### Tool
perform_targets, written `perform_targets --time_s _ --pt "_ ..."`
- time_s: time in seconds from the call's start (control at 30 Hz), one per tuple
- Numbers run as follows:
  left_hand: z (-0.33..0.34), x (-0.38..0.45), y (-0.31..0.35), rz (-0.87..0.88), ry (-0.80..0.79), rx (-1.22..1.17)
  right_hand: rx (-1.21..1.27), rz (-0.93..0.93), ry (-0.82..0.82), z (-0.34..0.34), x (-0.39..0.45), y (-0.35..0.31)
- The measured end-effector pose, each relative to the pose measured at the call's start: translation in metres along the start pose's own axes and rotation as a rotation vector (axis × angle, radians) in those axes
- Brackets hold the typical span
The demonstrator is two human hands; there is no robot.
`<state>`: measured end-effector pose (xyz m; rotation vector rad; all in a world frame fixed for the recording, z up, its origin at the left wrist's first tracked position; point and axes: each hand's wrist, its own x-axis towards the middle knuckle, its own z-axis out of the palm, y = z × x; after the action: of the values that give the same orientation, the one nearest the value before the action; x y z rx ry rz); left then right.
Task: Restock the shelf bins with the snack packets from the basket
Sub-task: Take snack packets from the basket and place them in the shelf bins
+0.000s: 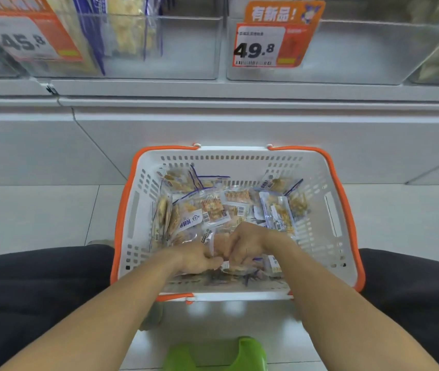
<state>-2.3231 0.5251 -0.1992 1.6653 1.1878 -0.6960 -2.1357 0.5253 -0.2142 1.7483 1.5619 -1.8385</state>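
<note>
Head view: white basket (328,199) with orange rim sits on the tiled floor (33,215) between the person's knees, right in front of the shelf base. Snack packets (207,210) lie loose inside it, clear wrappers with blue trim, covering most of the bottom. Both hands are down in the near end of the basket, touching each other. Left hand (199,259): fingers curled, thumb side pinching a packet edge at the pile. Right hand (245,243): fingers curled down into the same cluster of packets, gripping them; exact number held can't be told, fingertips are buried and blurred. Up top, two clear shelf bins side by side. Left shelf bin (186,49) has a few tall packets standing at its left side, rest of it bare. Right shelf bin (360,52) carries a price tag (260,46) reading 49.8 on its front wall. Another tag (25,40) reading 45.8 hangs further left, blurred. Green object (218,354) at the bottom edge near the person, on the floor; can't tell what it is.
</note>
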Motion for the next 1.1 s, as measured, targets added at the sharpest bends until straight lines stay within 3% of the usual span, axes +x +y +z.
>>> perform_targets --time_s 0.1,0.27,0.47,0.57,0.77,0.93,1.03,1.1 --pt "0.002 0.0 -0.002 0.059 0.005 -0.12 0.023 -0.067 0.068 -0.005 -0.008 -0.002" --pt "0.009 0.002 0.001 0.191 0.133 -0.161 0.289 -0.126 0.205 -0.017 -0.012 -0.011" --pt "0.032 0.009 0.01 0.172 0.092 0.018 -0.446 0.221 -0.056 -0.003 -0.012 -0.001" --pt "0.029 0.009 0.01 0.125 0.031 -0.025 -0.469 0.269 -0.074 0.019 -0.013 0.007" --pt "0.027 0.009 0.015 0.052 -0.053 -0.154 -0.472 0.158 -0.072 0.019 -0.02 -0.001" --pt "0.025 0.003 0.018 0.139 -0.018 -0.149 -0.202 0.05 -0.027 0.006 -0.032 -0.003" --pt "0.012 -0.003 0.008 0.231 0.133 -0.485 0.09 -0.023 0.17 -0.009 -0.038 0.002" --pt "-0.001 -0.005 0.004 0.274 0.175 -0.735 0.457 -0.069 0.27 -0.02 -0.046 0.0"
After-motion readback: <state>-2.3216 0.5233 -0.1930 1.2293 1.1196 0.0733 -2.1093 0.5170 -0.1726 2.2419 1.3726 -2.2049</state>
